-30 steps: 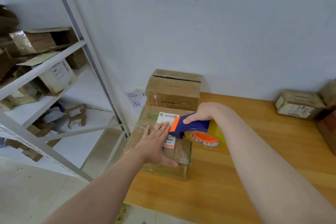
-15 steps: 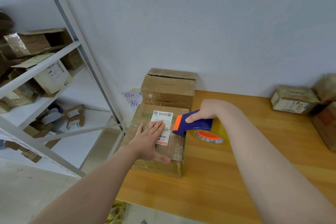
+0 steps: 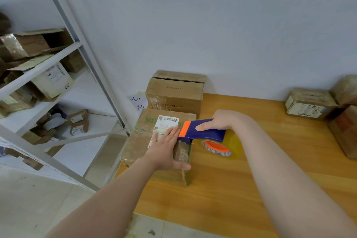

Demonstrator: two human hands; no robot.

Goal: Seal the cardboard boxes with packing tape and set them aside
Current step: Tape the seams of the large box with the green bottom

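A flat cardboard box (image 3: 139,141) with a white shipping label lies at the left end of the wooden table (image 3: 270,179). My left hand (image 3: 166,150) presses flat on its top, fingers spread, thumb over the right edge. My right hand (image 3: 218,121) grips a blue and orange tape dispenser (image 3: 202,131) whose orange front touches the box's top right edge. The clear tape roll (image 3: 220,148) with an orange core hangs beside the box over the table.
A taller brown box (image 3: 173,94) stands behind the flat one against the wall. More boxes (image 3: 309,104) sit at the table's far right. A white metal shelf rack (image 3: 38,75) full of boxes stands to the left, with a handwritten paper note (image 3: 138,102) near it.
The dispenser and my right hand have stayed at the box's right edge. My left hand has slid slightly forward along the box top. The camera view has shifted a little.
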